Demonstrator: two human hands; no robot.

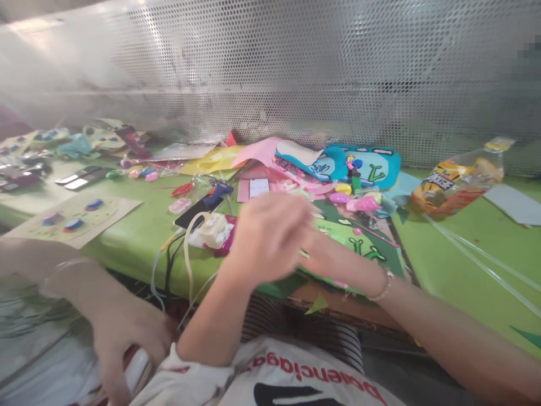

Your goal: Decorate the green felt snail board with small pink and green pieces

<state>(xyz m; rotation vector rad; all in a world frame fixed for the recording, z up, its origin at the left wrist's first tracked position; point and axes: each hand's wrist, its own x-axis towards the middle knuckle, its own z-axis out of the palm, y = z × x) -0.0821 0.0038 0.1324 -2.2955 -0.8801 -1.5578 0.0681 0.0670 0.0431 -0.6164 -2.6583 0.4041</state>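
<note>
My left hand (pixel 270 237) is raised over the front edge of the green table (pixel 139 237), smeared by motion, its fingers loosely bent; I cannot see whether it holds anything. My right hand (pixel 327 254) is right behind it and mostly hidden, with a thin bracelet (pixel 382 290) on the wrist. It rests on or just above a dark green foam sheet (pixel 367 248) with light green cut-out figures. A crumpled white wad (pixel 213 230) on a magenta object lies just left of my left hand.
Another person's hand (pixel 127 332) reaches in at the lower left. On the table lie a blue foam piece (pixel 363 163), pink sheets (pixel 262 151), a blue glue gun (pixel 216 194), a black phone (pixel 194 212), a tipped bottle (pixel 460 180) and clear sticks (pixel 486 262). A perforated metal wall (pixel 296 67) stands behind.
</note>
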